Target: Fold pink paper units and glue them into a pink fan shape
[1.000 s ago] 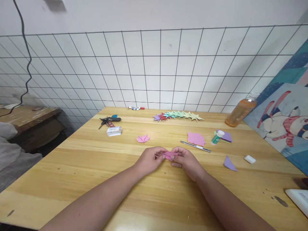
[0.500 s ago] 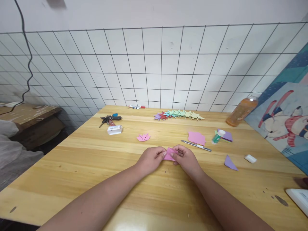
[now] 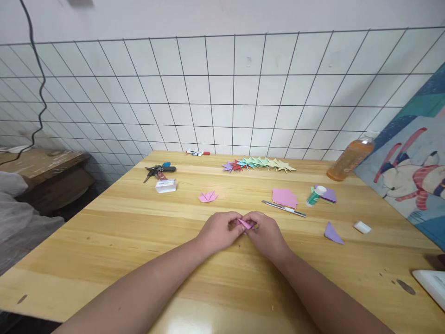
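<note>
Fingertip pinch: left hand (image 3: 219, 231) and right hand (image 3: 267, 234) together hold a small folded pink paper piece (image 3: 245, 224), left of and nearer than the slim silver-and-white cutter knife (image 3: 283, 208). Flat pink paper sheets (image 3: 285, 196) sit just behind the knife.

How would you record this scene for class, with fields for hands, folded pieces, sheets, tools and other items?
Left hand: pinches pink paper
Right hand: pinches the same paper
Folded pieces: pink fan; purple triangle; multicoloured row
Sheets: pink sheets; purple-topped stack
Tools: slim silver tool, beside pink sheets; white-capped green tube
Other items: keys; white box; marker; bottle
</note>
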Motion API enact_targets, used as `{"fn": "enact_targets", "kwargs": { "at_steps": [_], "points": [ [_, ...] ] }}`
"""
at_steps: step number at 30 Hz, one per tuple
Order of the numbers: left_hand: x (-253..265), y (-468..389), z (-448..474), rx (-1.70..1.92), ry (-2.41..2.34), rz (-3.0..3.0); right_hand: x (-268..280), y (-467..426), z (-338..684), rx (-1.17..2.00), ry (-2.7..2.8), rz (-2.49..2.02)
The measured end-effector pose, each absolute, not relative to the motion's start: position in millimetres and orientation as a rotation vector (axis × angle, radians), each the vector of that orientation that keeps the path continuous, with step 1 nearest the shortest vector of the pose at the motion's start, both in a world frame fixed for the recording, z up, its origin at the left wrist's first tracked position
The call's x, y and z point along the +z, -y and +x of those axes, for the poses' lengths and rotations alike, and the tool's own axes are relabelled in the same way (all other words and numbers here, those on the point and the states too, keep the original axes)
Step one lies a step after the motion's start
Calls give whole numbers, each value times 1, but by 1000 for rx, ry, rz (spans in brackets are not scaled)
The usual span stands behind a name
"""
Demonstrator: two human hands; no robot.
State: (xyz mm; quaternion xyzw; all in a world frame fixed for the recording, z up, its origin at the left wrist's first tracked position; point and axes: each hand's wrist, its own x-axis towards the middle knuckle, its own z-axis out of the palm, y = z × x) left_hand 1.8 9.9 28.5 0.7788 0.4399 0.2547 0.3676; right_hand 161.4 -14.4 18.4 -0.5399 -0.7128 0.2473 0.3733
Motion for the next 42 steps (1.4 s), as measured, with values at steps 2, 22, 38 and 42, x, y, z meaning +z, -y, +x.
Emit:
{"fn": "enact_targets", "kwargs": {
  "at_steps": [2,22,38,42],
  "points": [
    [26,-13,2,678,-1090,1887,17,13,162,698,1748,-1388],
    [23,-27,-5,611,-954,1149,16,10,172,507,1869,-1283],
    [20,-28,0,688,-1034,1306,17,6,175,1404,1357,-1266],
    [17,-27,0,718,-980,1460,19,7,173,1362,1385,-1313]
  ]
}}
